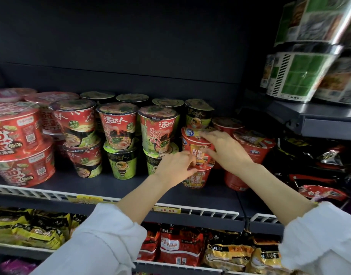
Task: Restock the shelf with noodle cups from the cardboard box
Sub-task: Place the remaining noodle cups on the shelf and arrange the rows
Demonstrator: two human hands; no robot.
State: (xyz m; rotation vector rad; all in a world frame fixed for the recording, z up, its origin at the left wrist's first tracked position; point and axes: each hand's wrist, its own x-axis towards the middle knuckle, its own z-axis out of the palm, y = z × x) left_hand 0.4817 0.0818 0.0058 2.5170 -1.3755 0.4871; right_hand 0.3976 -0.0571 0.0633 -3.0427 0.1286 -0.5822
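Note:
On the dark shelf (115, 187) stand stacks of noodle cups. A red-and-yellow noodle cup (194, 143) sits on top of a second red cup (198, 178) near the middle right. My right hand (224, 149) grips the upper cup, fingers along its lid rim and thumb on its side. My left hand (176, 165) holds the joint between the two cups, fingers curled at the lower cup's lid. The cardboard box is not in view.
Red and green cups (119, 126) fill the shelf to the left, large red bowls (15, 132) at far left. More red cups (252, 147) stand right of my hands. Dark packets (313, 165) lie further right. Green bowls (301, 76) sit on a higher shelf. Noodle bags (178, 247) fill the shelf below.

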